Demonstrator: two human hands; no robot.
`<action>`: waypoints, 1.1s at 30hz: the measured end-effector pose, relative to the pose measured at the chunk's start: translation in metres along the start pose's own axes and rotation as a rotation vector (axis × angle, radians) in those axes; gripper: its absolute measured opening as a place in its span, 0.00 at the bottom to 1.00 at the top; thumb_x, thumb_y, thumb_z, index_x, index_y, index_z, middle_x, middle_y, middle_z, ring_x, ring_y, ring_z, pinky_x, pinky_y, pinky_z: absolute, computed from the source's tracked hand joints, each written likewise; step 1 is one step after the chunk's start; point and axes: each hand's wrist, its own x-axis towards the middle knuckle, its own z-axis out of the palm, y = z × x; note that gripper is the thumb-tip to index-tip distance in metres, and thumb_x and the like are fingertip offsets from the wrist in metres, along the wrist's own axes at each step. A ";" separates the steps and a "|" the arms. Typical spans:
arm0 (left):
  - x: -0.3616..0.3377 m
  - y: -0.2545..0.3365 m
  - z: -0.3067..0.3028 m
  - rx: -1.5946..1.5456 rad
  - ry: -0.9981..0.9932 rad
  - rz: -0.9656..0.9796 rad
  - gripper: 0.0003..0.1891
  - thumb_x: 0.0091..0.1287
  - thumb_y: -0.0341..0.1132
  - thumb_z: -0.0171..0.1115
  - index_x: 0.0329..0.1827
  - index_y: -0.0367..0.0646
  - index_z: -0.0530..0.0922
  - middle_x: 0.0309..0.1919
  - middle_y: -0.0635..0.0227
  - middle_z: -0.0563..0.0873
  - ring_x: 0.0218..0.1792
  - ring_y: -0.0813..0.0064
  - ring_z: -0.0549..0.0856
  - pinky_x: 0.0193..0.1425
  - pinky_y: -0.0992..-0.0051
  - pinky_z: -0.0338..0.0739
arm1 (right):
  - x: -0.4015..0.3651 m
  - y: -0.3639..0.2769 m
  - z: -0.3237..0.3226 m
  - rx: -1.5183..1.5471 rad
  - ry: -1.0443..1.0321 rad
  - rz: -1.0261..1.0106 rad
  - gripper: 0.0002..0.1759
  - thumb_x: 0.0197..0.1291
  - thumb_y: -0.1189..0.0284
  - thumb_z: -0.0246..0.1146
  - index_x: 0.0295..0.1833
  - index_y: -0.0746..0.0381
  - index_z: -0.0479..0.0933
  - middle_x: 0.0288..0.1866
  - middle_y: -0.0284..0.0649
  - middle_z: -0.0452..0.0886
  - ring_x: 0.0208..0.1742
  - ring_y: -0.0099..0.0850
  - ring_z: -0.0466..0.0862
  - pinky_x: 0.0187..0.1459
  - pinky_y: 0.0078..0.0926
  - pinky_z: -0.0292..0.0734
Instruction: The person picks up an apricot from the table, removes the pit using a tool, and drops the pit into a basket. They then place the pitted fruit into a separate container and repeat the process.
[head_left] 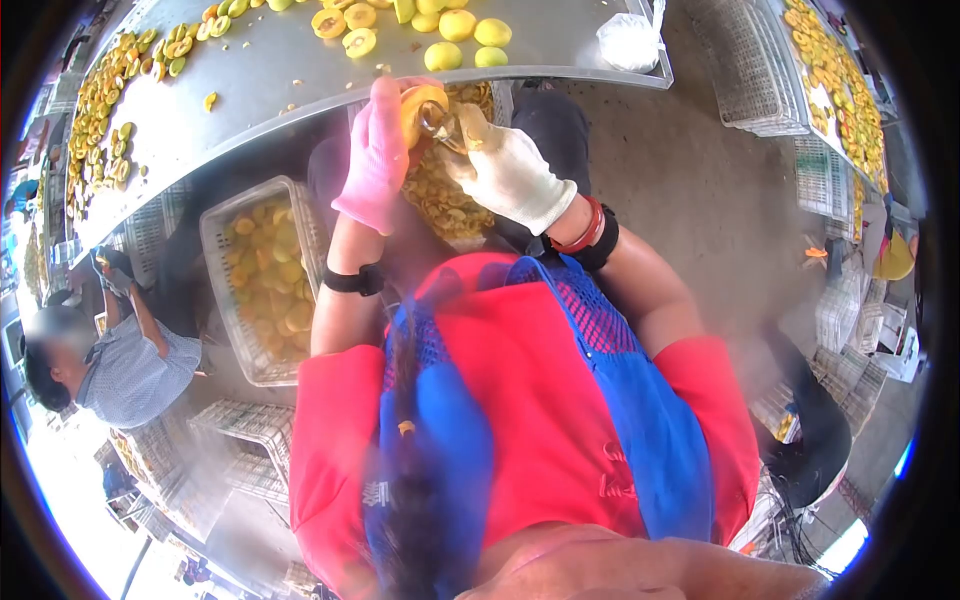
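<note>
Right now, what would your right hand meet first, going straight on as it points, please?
The fruit held in the left hand; the right hand and its tool point at it, seemingly touching, depth unclear.

Bright daylight puts a soft sheen on the grey sheet-metal table (300, 70), whose edge bows with fisheye distortion. Just below that edge the pink-gloved left hand (375, 160), halved yellow fruit (420, 100) and white-gloved right hand (510, 175) are sharp, and the small metal tool (437, 117) glints. Far below the table the dark braid (410, 480) blurs. The corners are vignetted black.
</note>
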 end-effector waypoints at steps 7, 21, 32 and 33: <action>0.010 -0.026 -0.002 0.175 0.011 0.107 0.35 0.77 0.64 0.42 0.47 0.37 0.84 0.35 0.67 0.86 0.36 0.80 0.79 0.38 0.78 0.74 | -0.008 0.006 0.009 0.191 -0.113 0.102 0.17 0.57 0.73 0.63 0.49 0.67 0.68 0.30 0.57 0.82 0.34 0.59 0.83 0.35 0.52 0.80; 0.008 -0.028 0.027 -0.191 0.005 0.197 0.40 0.77 0.65 0.32 0.54 0.33 0.80 0.47 0.56 0.87 0.46 0.66 0.86 0.56 0.68 0.80 | -0.013 0.014 0.027 0.529 -0.058 0.178 0.18 0.63 0.75 0.64 0.57 0.66 0.71 0.42 0.50 0.84 0.43 0.47 0.86 0.43 0.36 0.79; 0.012 -0.022 0.026 -0.220 0.084 0.010 0.52 0.67 0.80 0.31 0.41 0.32 0.84 0.35 0.55 0.89 0.33 0.66 0.88 0.44 0.70 0.84 | -0.012 0.021 0.036 0.700 -0.154 0.104 0.17 0.64 0.75 0.63 0.56 0.66 0.72 0.39 0.42 0.83 0.37 0.38 0.84 0.41 0.34 0.79; 0.012 -0.023 0.024 -0.211 0.067 0.009 0.52 0.67 0.80 0.31 0.40 0.32 0.84 0.35 0.55 0.89 0.33 0.66 0.88 0.44 0.70 0.84 | -0.010 0.018 0.038 0.730 -0.111 0.065 0.13 0.63 0.75 0.62 0.52 0.65 0.73 0.35 0.46 0.83 0.30 0.41 0.82 0.35 0.35 0.78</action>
